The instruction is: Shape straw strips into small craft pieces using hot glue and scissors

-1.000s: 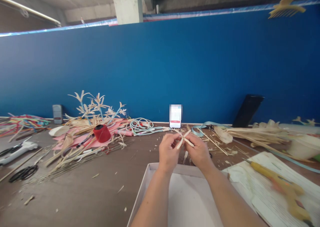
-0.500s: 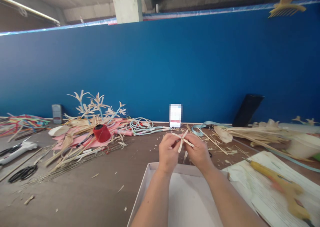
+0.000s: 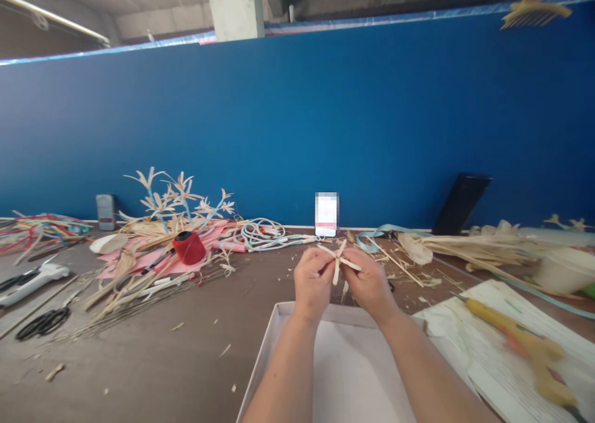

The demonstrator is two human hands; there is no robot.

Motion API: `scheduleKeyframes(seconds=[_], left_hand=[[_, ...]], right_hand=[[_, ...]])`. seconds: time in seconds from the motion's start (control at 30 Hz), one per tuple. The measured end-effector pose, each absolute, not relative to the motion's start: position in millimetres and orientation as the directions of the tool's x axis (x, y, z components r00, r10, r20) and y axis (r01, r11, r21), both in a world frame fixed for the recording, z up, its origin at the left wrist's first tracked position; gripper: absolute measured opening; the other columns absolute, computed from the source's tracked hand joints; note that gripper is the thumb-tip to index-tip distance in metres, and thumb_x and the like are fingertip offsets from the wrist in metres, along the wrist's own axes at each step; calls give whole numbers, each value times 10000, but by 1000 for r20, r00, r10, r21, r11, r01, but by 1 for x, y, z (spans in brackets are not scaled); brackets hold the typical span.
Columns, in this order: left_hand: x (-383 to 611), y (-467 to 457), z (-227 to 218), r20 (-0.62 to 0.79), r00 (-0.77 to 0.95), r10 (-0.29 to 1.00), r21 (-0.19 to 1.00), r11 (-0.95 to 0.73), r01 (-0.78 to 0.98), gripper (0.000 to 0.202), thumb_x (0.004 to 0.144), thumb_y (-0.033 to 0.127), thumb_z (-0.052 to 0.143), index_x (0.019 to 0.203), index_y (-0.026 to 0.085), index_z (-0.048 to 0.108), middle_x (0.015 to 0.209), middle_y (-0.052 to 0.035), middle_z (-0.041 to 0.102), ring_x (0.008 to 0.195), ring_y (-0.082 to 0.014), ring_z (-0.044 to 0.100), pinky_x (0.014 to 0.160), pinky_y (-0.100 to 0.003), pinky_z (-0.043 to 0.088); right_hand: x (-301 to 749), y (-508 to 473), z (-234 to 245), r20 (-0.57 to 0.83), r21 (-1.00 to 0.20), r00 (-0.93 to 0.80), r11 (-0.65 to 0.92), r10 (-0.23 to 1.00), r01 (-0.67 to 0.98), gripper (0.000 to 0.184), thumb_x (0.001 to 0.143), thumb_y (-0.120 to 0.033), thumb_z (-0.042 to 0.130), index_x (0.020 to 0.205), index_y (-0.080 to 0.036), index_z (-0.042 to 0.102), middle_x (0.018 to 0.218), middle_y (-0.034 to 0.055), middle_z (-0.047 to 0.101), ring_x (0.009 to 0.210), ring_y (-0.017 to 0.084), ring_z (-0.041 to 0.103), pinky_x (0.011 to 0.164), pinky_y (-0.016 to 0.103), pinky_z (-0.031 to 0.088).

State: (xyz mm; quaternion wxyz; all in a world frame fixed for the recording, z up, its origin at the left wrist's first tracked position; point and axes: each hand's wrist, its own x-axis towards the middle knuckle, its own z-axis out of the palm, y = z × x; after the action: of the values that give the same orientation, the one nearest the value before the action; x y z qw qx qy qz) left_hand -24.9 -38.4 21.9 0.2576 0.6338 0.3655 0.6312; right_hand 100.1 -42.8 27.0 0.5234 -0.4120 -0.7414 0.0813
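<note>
A small pale flower of several narrow straw-like petals is pinched between both my hands, above the far edge of a white shallow box. My left hand is closed on its left side, thumb and forefinger at the petals. From the other side my right hand grips it, fingers curled close to its centre. The petals spread out crosswise from a middle point. Whatever lies behind the fingertips is hidden.
On the right, a yellow glue gun lies on printed paper. A lit phone leans against the blue partition. To the left are finished straw flowers, a red thread spool and black-handled scissors.
The petals in my fingers have turned slightly, the upper and lower ones standing a little more upright. Both hands keep nearly the same place and hold.
</note>
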Motion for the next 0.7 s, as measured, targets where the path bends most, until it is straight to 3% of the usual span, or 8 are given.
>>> scheduleKeyframes(seconds=[0.3, 0.57, 0.7], left_hand=[[-25, -38, 23, 642, -63, 764, 760, -623, 187, 134, 770, 144, 586, 774, 199, 708, 761, -13, 585, 728, -112, 560, 672, -216, 440], [-25, -37, 21, 645, -61, 762, 756, -623, 201, 118, 777, 177, 593, 769, 192, 711, 753, -12, 586, 713, -107, 559, 657, -206, 435], [-26, -37, 21, 614, -43, 788, 778, -596, 196, 148, 797, 202, 572, 841, 208, 714, 770, -14, 576, 716, -109, 549, 649, -208, 427]], right_hand=[[100, -40, 22, 724, -552, -103, 663, 682, 506, 215, 882, -228, 449, 930, -238, 659, 924, 57, 641, 858, 186, 596, 761, 307, 474], [100, -40, 21, 722, -555, -87, 650, 686, 520, 207, 875, -217, 455, 913, -232, 658, 920, 49, 644, 861, 177, 594, 765, 298, 463], [99, -41, 19, 673, -602, -82, 608, 735, 517, 213, 874, -217, 445, 853, -218, 657, 809, 38, 628, 713, 160, 581, 672, 282, 463]])
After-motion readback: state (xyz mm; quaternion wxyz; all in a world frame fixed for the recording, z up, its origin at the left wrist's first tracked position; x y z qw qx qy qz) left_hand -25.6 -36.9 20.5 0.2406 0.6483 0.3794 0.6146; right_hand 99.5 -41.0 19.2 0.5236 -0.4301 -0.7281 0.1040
